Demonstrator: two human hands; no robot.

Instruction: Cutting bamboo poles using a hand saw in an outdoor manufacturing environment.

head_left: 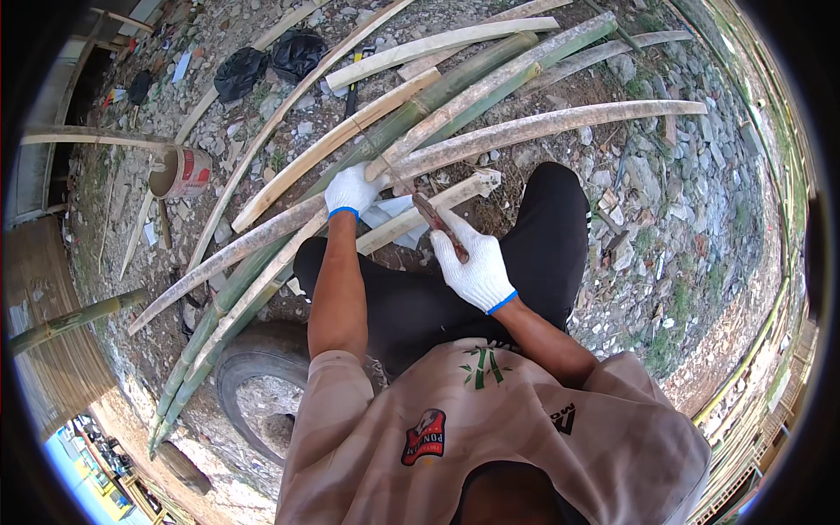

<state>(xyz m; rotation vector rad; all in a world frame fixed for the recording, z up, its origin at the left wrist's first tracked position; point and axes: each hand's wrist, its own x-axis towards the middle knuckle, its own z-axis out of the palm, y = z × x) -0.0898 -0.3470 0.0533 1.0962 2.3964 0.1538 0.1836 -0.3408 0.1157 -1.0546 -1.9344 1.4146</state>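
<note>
My left hand [352, 189], in a white knit glove with a blue cuff, is closed over a split bamboo strip [490, 86] in a crossing bundle. Green bamboo poles [229, 302] run under that hand. A pale, weathered bamboo strip [560, 125] crosses them. Thin wire [391, 168] shows at the crossing, between my hands. My right hand [477, 267], gloved alike, grips rusty brown pincers [427, 212], their head turned toward the crossing. How the jaws meet the wire is too small to tell. A short pale bamboo piece [437, 206] lies below.
An old tyre [241, 372] lies by my left leg. A bucket [185, 171] stands at the left. Black plastic bags [297, 54] and a hammer-like tool [352, 94] lie at the far side. Rubble [643, 188] covers the ground to the right.
</note>
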